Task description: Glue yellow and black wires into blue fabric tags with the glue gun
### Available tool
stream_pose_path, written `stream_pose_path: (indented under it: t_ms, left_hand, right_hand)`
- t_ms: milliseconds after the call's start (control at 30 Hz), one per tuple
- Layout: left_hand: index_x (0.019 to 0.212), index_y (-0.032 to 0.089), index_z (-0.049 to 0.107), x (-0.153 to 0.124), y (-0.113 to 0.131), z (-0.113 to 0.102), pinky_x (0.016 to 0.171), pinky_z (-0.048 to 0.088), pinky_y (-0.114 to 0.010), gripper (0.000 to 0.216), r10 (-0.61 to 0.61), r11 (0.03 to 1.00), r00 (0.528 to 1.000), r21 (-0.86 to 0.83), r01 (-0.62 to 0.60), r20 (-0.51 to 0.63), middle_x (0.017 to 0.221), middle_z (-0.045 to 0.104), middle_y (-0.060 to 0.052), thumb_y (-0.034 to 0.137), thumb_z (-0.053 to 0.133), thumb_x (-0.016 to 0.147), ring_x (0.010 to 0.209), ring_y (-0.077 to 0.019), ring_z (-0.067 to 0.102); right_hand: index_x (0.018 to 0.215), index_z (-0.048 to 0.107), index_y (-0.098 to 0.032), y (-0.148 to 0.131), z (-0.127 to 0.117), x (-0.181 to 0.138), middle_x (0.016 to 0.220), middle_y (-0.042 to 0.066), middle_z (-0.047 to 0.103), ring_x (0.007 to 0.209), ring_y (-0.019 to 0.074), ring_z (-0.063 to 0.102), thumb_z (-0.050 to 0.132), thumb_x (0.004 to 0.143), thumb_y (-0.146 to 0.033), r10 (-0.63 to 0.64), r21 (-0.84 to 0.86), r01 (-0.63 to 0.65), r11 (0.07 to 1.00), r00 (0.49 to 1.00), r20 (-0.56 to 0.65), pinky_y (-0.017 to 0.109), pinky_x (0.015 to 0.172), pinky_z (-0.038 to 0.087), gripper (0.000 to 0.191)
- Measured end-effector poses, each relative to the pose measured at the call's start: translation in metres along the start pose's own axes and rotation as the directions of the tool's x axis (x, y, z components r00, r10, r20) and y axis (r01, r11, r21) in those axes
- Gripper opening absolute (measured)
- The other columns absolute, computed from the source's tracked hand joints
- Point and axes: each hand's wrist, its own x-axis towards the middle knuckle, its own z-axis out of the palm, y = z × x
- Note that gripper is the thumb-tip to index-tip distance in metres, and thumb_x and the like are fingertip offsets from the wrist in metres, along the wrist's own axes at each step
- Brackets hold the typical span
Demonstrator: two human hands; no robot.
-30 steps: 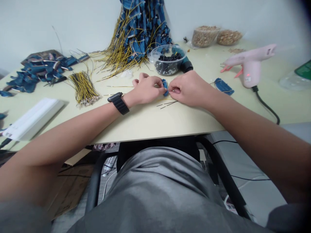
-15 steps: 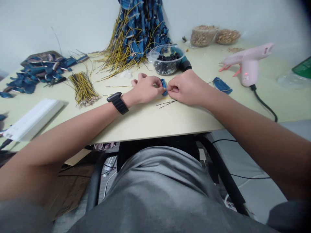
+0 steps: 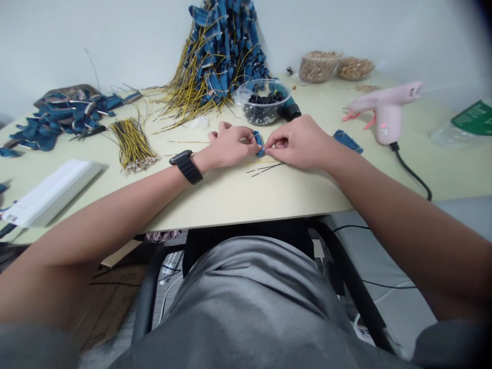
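My left hand [image 3: 235,146], with a dark watch on the wrist, is pinched around a small flat blue piece [image 3: 258,137] above the table. My right hand [image 3: 295,144] is pinched shut at the lower end of that piece, the fingertips of both hands almost meeting. What sits between the right fingertips is too small to make out. Thin black wires [image 3: 265,169] and a yellow one lie just below the hands. Another blue piece [image 3: 348,141] rests to the right, behind my right forearm.
At the back stand a large heap of blue pieces with yellow wires [image 3: 226,56] and a clear tub [image 3: 265,102] of small black parts. A pink glue gun [image 3: 388,110] is on the right. To the left lie a wire bundle [image 3: 132,141], a white box [image 3: 54,192] and more blue pieces [image 3: 42,128].
The camera view has shifted slightly. Both hands stay together at the blue piece, my right fingertips now closer against its lower end.
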Motion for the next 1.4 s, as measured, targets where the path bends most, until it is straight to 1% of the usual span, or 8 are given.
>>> stream_pose_path:
  t_ms: [267, 533, 767, 967, 1067, 1167, 1267, 1400]
  left_hand:
    - [0.102, 0.031, 0.088, 0.001, -0.001, 0.0, 0.14, 0.036, -0.083, 0.02, -0.003, 1.0, 1.0, 0.002, 0.003, -0.007, 0.13, 0.093, -0.012, 0.046, 0.089, 0.09, 0.165, -0.0557, 0.053]
    - [0.108, 0.029, 0.091, 0.001, -0.001, -0.001, 0.142, 0.035, -0.082, 0.023, -0.007, 1.0, 1.0, 0.02, 0.007, 0.009, 0.138, 0.093, -0.012, 0.049, 0.09, 0.095, 0.167, -0.0566, 0.053]
    - [0.107, 0.03, 0.089, 0.004, -0.011, 0.001, 0.136, 0.038, -0.087, 0.022, 0.046, 0.999, 0.999, -0.004, -0.046, 0.009, 0.135, 0.093, -0.013, 0.051, 0.088, 0.098, 0.167, -0.0586, 0.052]
    - [0.111, 0.031, 0.089, 0.007, -0.023, -0.005, 0.14, 0.035, -0.088, 0.027, 0.089, 0.995, 0.994, -0.046, -0.086, 0.059, 0.136, 0.092, -0.012, 0.057, 0.084, 0.105, 0.167, -0.0553, 0.052]
    - [0.114, 0.031, 0.091, 0.008, -0.03, -0.011, 0.143, 0.037, -0.085, 0.036, 0.126, 0.992, 0.987, -0.037, -0.123, 0.097, 0.134, 0.091, -0.013, 0.064, 0.092, 0.101, 0.167, -0.0546, 0.053]
    - [0.118, 0.03, 0.091, 0.01, -0.036, -0.012, 0.142, 0.043, -0.08, 0.046, 0.186, 0.983, 0.978, -0.032, -0.183, 0.094, 0.134, 0.09, -0.012, 0.066, 0.104, 0.093, 0.164, -0.0535, 0.057]
    - [0.119, 0.03, 0.091, 0.014, -0.043, -0.012, 0.141, 0.045, -0.076, 0.049, 0.228, 0.974, 0.969, -0.034, -0.226, 0.098, 0.139, 0.091, -0.011, 0.068, 0.106, 0.092, 0.162, -0.0514, 0.059]
    - [0.118, 0.031, 0.092, 0.017, -0.048, -0.014, 0.143, 0.043, -0.072, 0.052, 0.273, 0.962, 0.953, -0.048, -0.269, 0.129, 0.144, 0.093, -0.009, 0.074, 0.105, 0.093, 0.16, -0.0486, 0.061]
  right_hand:
    - [0.108, 0.102, -0.024, 0.001, -0.006, 0.0, 0.076, 0.003, 0.073, 0.074, 0.0229, 0.059, 0.084, 0.107, -0.037, 0.03, 0.066, -0.031, 0.997, 1.0, 0.008, 0.043, 0.078, 0.048, 0.022]
    - [0.106, 0.101, -0.023, 0.004, 0.0, 0.001, 0.073, 0.003, 0.069, 0.077, 0.0227, 0.057, 0.082, 0.11, -0.042, -0.039, 0.073, 0.04, 0.997, 0.999, -0.012, 0.043, 0.081, 0.047, 0.027]
    - [0.108, 0.102, -0.023, 0.005, 0.002, 0.002, 0.08, 0.005, 0.076, 0.078, 0.0233, 0.059, 0.082, 0.11, -0.034, -0.031, 0.08, 0.031, 0.996, 0.999, -0.007, 0.044, 0.082, 0.047, 0.023]
    - [0.11, 0.104, -0.023, 0.003, 0.001, 0.003, 0.082, 0.005, 0.077, 0.079, 0.0232, 0.062, 0.082, 0.109, -0.028, -0.003, 0.078, 0.002, 0.997, 1.0, 0.015, 0.045, 0.085, 0.048, 0.022]
    - [0.107, 0.103, -0.024, 0.004, 0.002, 0.004, 0.082, 0.005, 0.076, 0.081, 0.0238, 0.062, 0.085, 0.109, -0.029, 0.0, 0.087, -0.002, 0.996, 1.0, 0.017, 0.045, 0.085, 0.047, 0.019]
    - [0.104, 0.102, -0.024, 0.005, 0.004, 0.005, 0.087, 0.006, 0.08, 0.083, 0.0247, 0.064, 0.088, 0.109, -0.032, -0.003, 0.123, 0.001, 0.992, 1.0, 0.017, 0.046, 0.085, 0.047, 0.017]
    - [0.103, 0.101, -0.024, 0.006, 0.005, 0.006, 0.09, 0.006, 0.081, 0.082, 0.0242, 0.063, 0.093, 0.108, -0.034, 0.007, 0.163, -0.007, 0.987, 1.0, 0.003, 0.045, 0.083, 0.047, 0.014]
    - [0.105, 0.1, -0.026, 0.004, 0.005, 0.005, 0.083, 0.002, 0.072, 0.08, 0.0222, 0.058, 0.101, 0.105, -0.037, 0.063, 0.209, -0.058, 0.976, 0.998, -0.017, 0.043, 0.082, 0.044, 0.012]
